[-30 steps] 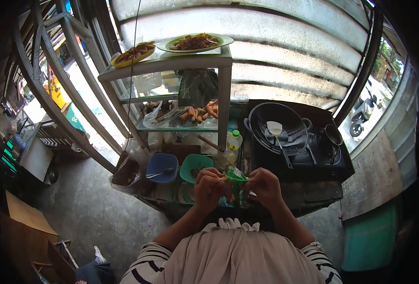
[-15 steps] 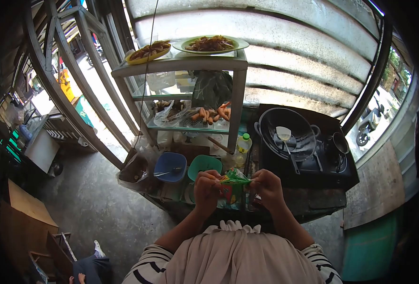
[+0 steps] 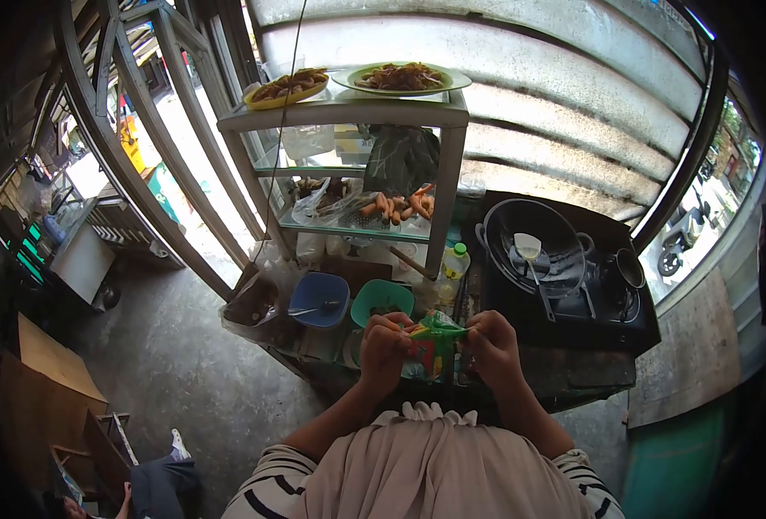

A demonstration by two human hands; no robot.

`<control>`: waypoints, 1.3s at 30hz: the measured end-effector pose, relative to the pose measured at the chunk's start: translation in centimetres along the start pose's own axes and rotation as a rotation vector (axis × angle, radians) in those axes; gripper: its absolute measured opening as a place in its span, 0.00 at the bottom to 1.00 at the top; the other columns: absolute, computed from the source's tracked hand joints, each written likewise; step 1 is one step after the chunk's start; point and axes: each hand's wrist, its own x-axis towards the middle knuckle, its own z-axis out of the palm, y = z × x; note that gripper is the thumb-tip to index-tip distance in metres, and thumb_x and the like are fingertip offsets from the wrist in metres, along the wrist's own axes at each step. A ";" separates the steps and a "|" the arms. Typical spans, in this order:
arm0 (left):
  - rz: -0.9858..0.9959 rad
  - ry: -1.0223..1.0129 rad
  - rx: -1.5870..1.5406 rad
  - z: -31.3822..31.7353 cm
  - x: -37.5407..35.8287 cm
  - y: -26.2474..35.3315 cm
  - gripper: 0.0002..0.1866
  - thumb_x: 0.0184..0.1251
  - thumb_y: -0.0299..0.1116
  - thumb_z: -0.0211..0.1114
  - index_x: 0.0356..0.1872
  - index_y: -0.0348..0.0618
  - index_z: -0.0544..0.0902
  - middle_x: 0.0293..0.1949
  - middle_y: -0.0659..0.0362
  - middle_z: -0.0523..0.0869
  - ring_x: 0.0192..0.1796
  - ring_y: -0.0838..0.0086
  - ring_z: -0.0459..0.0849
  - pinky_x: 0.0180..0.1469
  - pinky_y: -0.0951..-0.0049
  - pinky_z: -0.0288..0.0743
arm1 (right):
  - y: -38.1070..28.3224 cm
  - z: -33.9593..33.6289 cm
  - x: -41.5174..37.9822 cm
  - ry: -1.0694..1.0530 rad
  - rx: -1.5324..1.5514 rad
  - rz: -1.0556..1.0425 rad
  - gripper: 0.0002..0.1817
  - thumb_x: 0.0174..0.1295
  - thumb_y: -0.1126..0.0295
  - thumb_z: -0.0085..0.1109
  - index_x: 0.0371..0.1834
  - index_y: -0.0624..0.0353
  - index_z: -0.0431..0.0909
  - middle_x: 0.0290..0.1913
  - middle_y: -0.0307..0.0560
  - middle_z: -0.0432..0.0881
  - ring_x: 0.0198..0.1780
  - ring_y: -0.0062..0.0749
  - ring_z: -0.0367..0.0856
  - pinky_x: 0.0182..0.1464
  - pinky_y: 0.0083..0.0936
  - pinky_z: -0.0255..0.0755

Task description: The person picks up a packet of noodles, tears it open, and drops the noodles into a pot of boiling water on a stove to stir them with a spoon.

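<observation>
A shiny green packet (image 3: 436,342) with red and yellow print is stretched between my two hands, over the front of the counter. My left hand (image 3: 385,353) pinches its left edge, and the fingers of my right hand (image 3: 492,344) grip the upper right corner. Just beyond my left hand sits a teal bowl (image 3: 382,297) with something dark in it. Beside that is a blue bowl (image 3: 318,300) with a spoon resting inside. A clear bottle with a yellow-green cap (image 3: 460,249) stands behind the packet.
On the right, a wok (image 3: 526,233) with a ladle-like turner sits on a black stove (image 3: 608,324), next to a small pan (image 3: 627,268). A shelf cabinet (image 3: 348,117) holds sausages and bags, with two plates of food on top. A seated person's legs (image 3: 162,489) show at lower left.
The packet has turned so more of its red and yellow printed face shows below my fingers. Both hands keep hold of it. The view has shifted slightly, and the person at lower left has moved.
</observation>
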 end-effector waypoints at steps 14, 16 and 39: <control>-0.270 -0.228 -0.174 -1.1 2.0 -0.7 0.10 0.69 0.32 0.63 0.30 0.40 0.74 0.34 0.58 0.75 0.45 0.71 0.78 0.50 0.67 0.76 | -1.7 -2.2 -0.2 -0.006 -0.077 -0.057 0.06 0.61 0.80 0.63 0.33 0.63 0.74 0.38 0.43 0.75 0.38 0.23 0.79 0.43 0.23 0.77; -0.360 -0.279 -0.079 -1.4 2.8 -0.5 0.12 0.68 0.34 0.64 0.29 0.39 0.74 0.33 0.58 0.76 0.42 0.72 0.78 0.47 0.69 0.76 | -2.4 -2.5 -0.2 -0.089 -0.238 -0.068 0.07 0.58 0.82 0.64 0.32 0.64 0.74 0.38 0.44 0.76 0.39 0.23 0.79 0.44 0.23 0.77; -0.039 -0.456 0.568 1.8 6.4 2.0 0.15 0.53 0.20 0.68 0.42 0.50 0.87 0.27 0.61 0.76 0.27 0.69 0.79 0.31 0.71 0.71 | -2.6 -3.3 -0.6 -0.023 -0.453 -0.146 0.07 0.57 0.84 0.64 0.31 0.65 0.74 0.38 0.44 0.76 0.39 0.21 0.78 0.41 0.20 0.76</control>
